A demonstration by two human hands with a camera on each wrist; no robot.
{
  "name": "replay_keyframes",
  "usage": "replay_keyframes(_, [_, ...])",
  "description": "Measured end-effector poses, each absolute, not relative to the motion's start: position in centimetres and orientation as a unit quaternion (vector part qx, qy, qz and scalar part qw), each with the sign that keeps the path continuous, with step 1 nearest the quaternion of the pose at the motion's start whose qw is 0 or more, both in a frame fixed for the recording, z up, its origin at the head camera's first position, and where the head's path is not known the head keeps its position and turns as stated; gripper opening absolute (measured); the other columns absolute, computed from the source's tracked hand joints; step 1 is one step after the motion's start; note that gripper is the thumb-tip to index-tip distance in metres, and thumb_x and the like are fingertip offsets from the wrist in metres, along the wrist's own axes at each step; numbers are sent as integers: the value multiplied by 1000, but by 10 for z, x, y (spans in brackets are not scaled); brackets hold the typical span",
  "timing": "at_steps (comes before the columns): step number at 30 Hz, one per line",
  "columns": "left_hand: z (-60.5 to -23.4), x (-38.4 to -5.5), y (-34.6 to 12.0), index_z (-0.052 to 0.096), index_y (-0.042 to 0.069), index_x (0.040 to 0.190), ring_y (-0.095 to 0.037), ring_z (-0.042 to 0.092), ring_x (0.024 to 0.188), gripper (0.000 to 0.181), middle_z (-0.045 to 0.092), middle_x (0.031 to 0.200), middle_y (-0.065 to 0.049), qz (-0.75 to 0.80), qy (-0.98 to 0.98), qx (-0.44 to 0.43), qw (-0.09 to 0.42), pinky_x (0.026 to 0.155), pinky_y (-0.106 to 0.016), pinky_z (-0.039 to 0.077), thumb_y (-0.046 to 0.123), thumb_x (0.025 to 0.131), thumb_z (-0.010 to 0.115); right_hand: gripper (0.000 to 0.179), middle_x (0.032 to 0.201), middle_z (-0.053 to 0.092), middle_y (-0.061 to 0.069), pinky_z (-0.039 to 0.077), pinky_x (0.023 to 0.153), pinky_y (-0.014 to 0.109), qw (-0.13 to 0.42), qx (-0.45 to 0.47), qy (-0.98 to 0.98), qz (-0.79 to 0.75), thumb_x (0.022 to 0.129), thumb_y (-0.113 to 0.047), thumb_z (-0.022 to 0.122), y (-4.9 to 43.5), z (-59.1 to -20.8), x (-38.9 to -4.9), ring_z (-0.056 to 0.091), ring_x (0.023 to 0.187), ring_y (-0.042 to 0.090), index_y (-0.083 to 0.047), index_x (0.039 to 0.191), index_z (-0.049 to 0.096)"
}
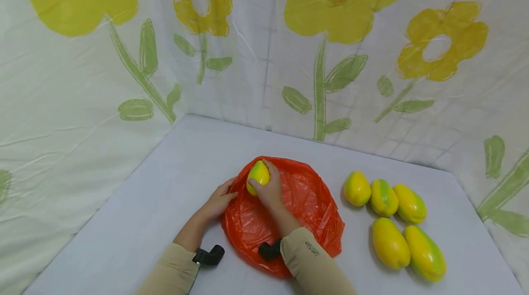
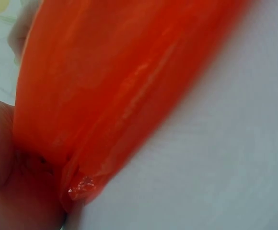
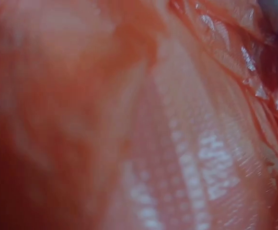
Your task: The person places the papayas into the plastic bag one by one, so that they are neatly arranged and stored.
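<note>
A red plastic bag [image 1: 299,194] lies spread on the table with its mouth open upward. At its left rim, my left hand [image 1: 217,203] grips the plastic; in the left wrist view the film [image 2: 105,86] bunches against that hand [image 2: 14,191]. Over the far left part of the bag, my right hand [image 1: 270,189] holds a yellow-green papaya [image 1: 259,174], thumb on the near side and fingers behind. Crumpled, blurred red film [image 3: 177,120] fills most of the right wrist view, so the papaya is hidden there.
Right of the bag, several more papayas lie on the white table [image 1: 165,184]: a back row with one papaya [image 1: 357,188] at its left end, and a nearer pair including a larger papaya [image 1: 391,243]. A flower-printed curtain [image 1: 248,88] borders the table's back and sides.
</note>
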State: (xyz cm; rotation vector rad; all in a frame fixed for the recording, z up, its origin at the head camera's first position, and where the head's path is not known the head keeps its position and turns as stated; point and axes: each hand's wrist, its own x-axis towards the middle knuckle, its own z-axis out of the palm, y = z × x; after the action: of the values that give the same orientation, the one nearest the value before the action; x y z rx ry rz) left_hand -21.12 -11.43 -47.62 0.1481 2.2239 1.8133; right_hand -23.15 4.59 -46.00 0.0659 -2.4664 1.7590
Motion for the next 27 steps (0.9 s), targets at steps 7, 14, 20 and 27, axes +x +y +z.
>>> replay_keyframes(7, [-478, -212, -113, 34, 11, 143, -30, 50, 123, 50, 42, 144, -13, 622, 770, 48, 137, 97, -43, 48, 9, 95, 43, 72, 139, 41, 7, 52, 89, 45, 42, 20, -822, 567, 77, -18, 71, 45, -467, -235, 48, 112, 28, -18, 140, 37])
replay_keyframes(14, [-479, -214, -113, 34, 9, 144, -30, 49, 124, 50, 42, 144, -13, 620, 772, 48, 135, 98, -42, 47, 7, 94, 41, 73, 139, 40, 6, 51, 91, 44, 34, 27, -831, 555, 78, -22, 72, 44, -469, -238, 47, 113, 26, -18, 141, 35])
replay_keyframes(20, [-479, -213, -113, 35, 9, 143, -30, 51, 122, 50, 44, 143, -13, 620, 772, 47, 132, 96, -42, 48, 6, 94, 42, 74, 138, 41, 7, 51, 91, 45, 40, 36, -833, 551, 78, -23, 72, 43, -468, -239, 47, 113, 27, -18, 141, 35])
replay_keyframes(27, [-479, -214, -113, 34, 8, 144, -30, 48, 125, 50, 42, 143, -14, 620, 771, 53, 137, 99, -42, 47, 6, 94, 41, 74, 137, 40, 10, 51, 90, 44, 47, 44, -842, 535, 77, -28, 72, 42, -469, -238, 47, 112, 28, -15, 141, 36])
